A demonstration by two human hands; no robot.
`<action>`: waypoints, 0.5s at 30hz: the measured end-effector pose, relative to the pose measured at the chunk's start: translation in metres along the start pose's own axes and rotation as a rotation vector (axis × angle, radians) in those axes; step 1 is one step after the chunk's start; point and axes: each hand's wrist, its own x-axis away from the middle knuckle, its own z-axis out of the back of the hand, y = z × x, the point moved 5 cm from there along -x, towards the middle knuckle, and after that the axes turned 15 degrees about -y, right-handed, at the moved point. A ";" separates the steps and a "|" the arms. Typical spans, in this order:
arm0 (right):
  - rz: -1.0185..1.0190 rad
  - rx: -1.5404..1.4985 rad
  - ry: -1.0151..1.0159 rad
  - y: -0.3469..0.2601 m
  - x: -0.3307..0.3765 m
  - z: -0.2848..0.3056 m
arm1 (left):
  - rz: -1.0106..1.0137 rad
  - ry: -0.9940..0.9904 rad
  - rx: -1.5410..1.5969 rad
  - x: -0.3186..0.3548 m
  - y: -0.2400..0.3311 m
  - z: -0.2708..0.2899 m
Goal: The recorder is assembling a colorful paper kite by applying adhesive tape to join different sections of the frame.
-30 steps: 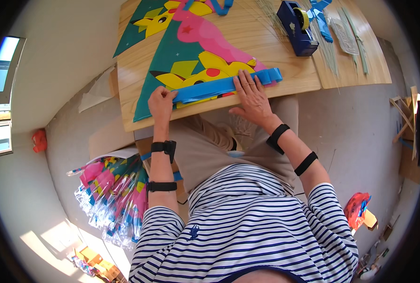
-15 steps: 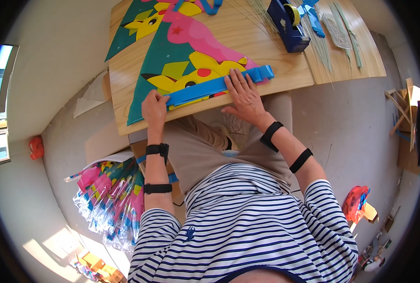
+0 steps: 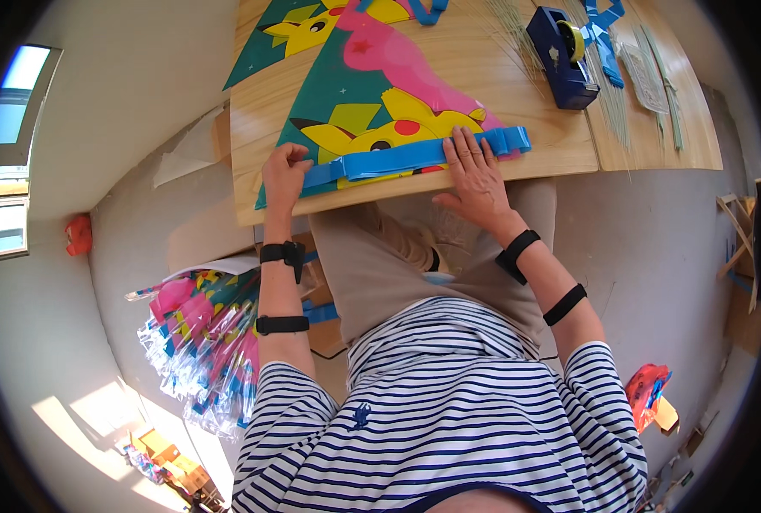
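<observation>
Left grip (image 3: pixel 284 178) has moved leftward, pinching the blue ribbon's (image 3: pixel 397 160) left end.

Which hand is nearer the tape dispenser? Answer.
Right: the right hand lies on the blue ribbon, below and left of the tape dispenser; the left hand is farther left.

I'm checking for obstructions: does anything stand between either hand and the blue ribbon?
Nothing visible: the right hand lies on the blue ribbon, the left hand is at its left end, and the tape dispenser stands well apart.
</observation>
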 end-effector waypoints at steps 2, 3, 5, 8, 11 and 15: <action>-0.002 0.001 0.001 0.002 0.001 0.000 | -0.043 -0.061 0.039 -0.005 0.006 0.009; -0.004 0.001 0.001 0.002 0.000 -0.001 | -0.063 -0.101 0.032 -0.008 0.009 0.012; 0.004 0.002 -0.008 0.001 -0.001 -0.001 | -0.097 -0.186 0.031 -0.013 0.010 0.010; 0.008 0.008 -0.016 0.001 -0.001 -0.001 | -0.121 -0.330 -0.001 -0.023 0.021 -0.014; 0.010 0.012 -0.018 0.003 -0.001 -0.002 | -0.084 -0.438 -0.104 -0.028 0.039 -0.034; 0.012 0.006 -0.014 0.003 -0.001 -0.002 | -0.089 -0.442 -0.253 -0.028 0.047 -0.039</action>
